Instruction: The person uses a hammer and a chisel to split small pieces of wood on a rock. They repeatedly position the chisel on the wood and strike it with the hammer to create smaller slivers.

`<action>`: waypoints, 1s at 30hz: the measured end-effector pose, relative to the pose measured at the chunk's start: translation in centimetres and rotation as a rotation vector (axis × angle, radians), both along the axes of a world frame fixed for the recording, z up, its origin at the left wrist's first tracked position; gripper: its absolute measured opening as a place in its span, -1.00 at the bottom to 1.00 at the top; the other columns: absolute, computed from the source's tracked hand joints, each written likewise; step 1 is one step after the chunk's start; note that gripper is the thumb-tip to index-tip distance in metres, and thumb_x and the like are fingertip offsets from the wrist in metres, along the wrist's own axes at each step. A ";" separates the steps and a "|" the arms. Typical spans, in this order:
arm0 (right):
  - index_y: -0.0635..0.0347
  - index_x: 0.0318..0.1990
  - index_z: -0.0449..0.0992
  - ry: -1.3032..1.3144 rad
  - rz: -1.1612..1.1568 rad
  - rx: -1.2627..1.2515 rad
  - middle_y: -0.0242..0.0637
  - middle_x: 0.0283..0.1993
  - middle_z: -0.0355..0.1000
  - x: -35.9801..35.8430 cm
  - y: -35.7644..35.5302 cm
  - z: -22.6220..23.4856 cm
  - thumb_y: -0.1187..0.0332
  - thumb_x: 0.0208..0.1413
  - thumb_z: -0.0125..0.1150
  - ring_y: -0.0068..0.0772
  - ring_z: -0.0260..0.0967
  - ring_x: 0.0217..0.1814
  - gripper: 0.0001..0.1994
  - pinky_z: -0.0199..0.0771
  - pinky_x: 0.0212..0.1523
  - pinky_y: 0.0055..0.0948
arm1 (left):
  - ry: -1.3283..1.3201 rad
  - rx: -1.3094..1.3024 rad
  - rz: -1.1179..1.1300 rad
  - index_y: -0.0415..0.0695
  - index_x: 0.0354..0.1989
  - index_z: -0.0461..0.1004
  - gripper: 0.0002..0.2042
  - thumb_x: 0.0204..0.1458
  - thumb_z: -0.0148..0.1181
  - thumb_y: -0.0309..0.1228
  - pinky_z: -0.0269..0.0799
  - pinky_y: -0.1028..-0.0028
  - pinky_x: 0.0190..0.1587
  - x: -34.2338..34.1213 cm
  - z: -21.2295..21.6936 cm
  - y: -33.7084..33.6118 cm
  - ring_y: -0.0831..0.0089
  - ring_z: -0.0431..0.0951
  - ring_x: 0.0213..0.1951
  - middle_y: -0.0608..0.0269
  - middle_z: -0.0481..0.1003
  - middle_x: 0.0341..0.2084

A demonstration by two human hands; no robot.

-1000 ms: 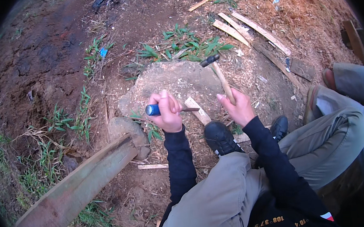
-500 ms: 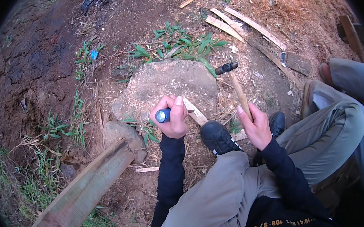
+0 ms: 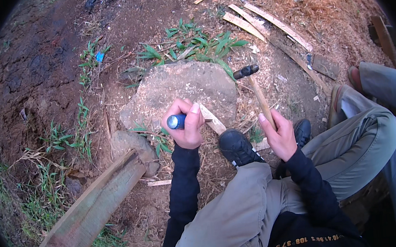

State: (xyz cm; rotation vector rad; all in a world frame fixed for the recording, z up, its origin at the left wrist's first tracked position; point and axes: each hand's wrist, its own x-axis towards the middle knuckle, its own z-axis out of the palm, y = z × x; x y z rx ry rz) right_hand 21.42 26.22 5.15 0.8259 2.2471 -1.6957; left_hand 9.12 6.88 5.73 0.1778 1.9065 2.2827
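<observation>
**One head-worn fisheye, looking down**

The single view is looking steeply down from the person's head at the ground close below. Forearms are entering from six o'clock; a flat stone is sitting near centre, toward twelve. Edges are bending toward the dark round rim, and a log is lying at seven o'clock.

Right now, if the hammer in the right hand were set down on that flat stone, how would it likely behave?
The hammer looks head-heavy: a dark metal head on a slim wooden handle. Gripped low by the right hand, it would probably tip head-first. On the stone it should lie still rather than roll.
</observation>
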 end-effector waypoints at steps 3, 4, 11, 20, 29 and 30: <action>0.29 -0.45 0.31 -0.008 0.032 0.018 -0.27 -0.70 0.16 -0.1 0.0 0.2 0.25 0.22 0.11 -0.56 0.08 -0.66 -0.70 0.13 -0.60 -0.39 | 0.081 0.007 0.119 -0.12 -0.46 0.12 -0.82 0.05 0.01 -0.52 0.02 0.58 -0.77 -0.3 -0.2 0.7 0.64 0.09 -0.79 0.37 0.13 -0.75; 0.29 -0.45 0.32 -0.011 0.043 0.027 -0.28 -0.70 0.17 -0.2 0.0 0.3 0.25 0.22 0.12 -0.56 0.09 -0.66 -0.70 0.13 -0.60 -0.39 | 0.114 0.012 0.176 -0.12 -0.43 0.12 -0.82 0.05 0.03 -0.51 0.03 0.59 -0.77 -0.2 -0.2 1.0 0.63 0.10 -0.78 0.37 0.13 -0.74; 0.28 -0.45 0.33 -0.011 0.032 -0.011 -0.30 -0.70 0.19 -0.4 -0.1 0.5 0.24 0.22 0.12 -0.58 0.11 -0.66 -0.70 0.14 -0.60 -0.41 | 0.262 -0.157 0.234 -0.12 -0.46 0.15 -0.82 0.06 0.05 -0.45 0.09 0.60 -0.76 -0.6 -1.1 1.1 0.57 0.19 -0.74 0.24 0.21 -0.64; 0.26 -0.34 0.35 -0.035 0.072 -0.079 -0.21 -0.69 0.18 0.0 -0.1 0.7 0.24 0.23 0.09 -0.40 0.14 -0.69 -0.75 0.14 -0.59 -0.39 | 0.091 -0.015 0.318 -0.11 -0.59 0.10 -0.77 0.07 -0.05 -0.56 -0.07 0.58 -0.81 0.8 -1.0 1.4 0.66 0.04 -0.84 0.42 0.05 -0.84; 0.27 -0.35 0.35 -0.015 0.141 -0.024 -0.23 -0.70 0.16 0.1 -0.3 1.5 0.25 0.21 0.12 -0.50 0.11 -0.70 -0.76 0.12 -0.62 -0.39 | -0.181 0.005 0.565 -0.06 -0.56 0.15 -0.79 0.10 -0.01 -0.49 -0.12 0.57 -0.81 -2.2 -1.0 1.3 0.67 0.03 -0.85 0.47 0.05 -0.84; 0.27 -0.35 0.35 -0.024 0.127 -0.033 -0.23 -0.70 0.16 0.2 -0.4 1.3 0.25 0.21 0.12 -0.52 0.10 -0.70 -0.75 0.12 -0.62 -0.39 | -0.171 -0.003 0.549 -0.06 -0.56 0.15 -0.79 0.10 -0.01 -0.49 -0.11 0.57 -0.80 -2.1 -0.8 1.4 0.67 0.03 -0.85 0.47 0.05 -0.84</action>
